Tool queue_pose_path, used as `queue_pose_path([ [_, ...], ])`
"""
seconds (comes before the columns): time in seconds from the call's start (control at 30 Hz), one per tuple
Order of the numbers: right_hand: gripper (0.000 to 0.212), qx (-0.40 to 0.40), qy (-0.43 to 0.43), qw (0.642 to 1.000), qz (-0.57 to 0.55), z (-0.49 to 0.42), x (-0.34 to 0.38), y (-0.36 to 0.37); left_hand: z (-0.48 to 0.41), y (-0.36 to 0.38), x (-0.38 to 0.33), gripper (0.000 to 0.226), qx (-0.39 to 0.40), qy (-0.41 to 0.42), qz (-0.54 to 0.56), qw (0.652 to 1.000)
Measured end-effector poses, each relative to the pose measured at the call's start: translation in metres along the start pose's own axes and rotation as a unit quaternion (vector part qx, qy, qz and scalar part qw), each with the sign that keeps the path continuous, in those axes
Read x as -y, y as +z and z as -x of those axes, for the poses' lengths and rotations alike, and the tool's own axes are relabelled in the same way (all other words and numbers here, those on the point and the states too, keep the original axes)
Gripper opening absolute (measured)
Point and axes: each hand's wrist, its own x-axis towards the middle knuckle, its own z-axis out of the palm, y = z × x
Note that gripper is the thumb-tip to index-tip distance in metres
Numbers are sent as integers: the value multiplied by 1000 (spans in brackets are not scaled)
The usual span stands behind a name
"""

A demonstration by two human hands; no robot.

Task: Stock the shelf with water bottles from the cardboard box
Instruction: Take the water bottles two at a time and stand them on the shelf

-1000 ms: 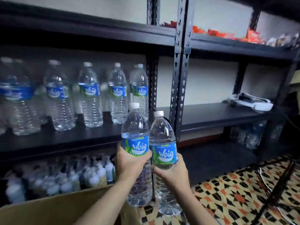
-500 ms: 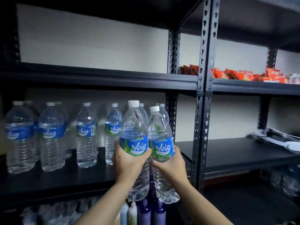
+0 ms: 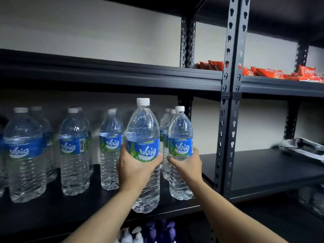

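1. Both bare forearms come up from the bottom of the view, reaching forward and up, roughly parallel.
2. Left hand (image 3: 135, 170) is wrapped round a bottle (image 3: 143, 155) at label height, thumb across the front, grip closed tight.
3. Right hand (image 3: 188, 165) is clamped on a second bottle (image 3: 180, 151), fingers curled behind it.
4. The two hands sit close, nearly touching.

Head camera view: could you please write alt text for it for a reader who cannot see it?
Two bare hands each set a Vaig water bottle, left hand with the nearer bottle, right hand with the farther bottle, onto a black metal shelf beside a row of matching bottles.
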Motion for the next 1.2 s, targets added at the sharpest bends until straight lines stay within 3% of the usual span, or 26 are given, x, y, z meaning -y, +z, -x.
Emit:
queue_pose_path([
  [0.2,77,16,-9,999,-27,-16,-28,11,-9,4,15,83,8,11,-10,1000],
  [0.63,79,77,-18,993,-87,-31,-52,18,-11,7,28,82,11,-13,-22,1000],
  [0.77,92,114,-21,989,-86,-41,-60,18,-8,8,26,82,9,-8,-13,1000],
  [1.2,91,168,-3,984,-64,-47,-71,17,-8,22,27,81,15,-10,-40,999],
])
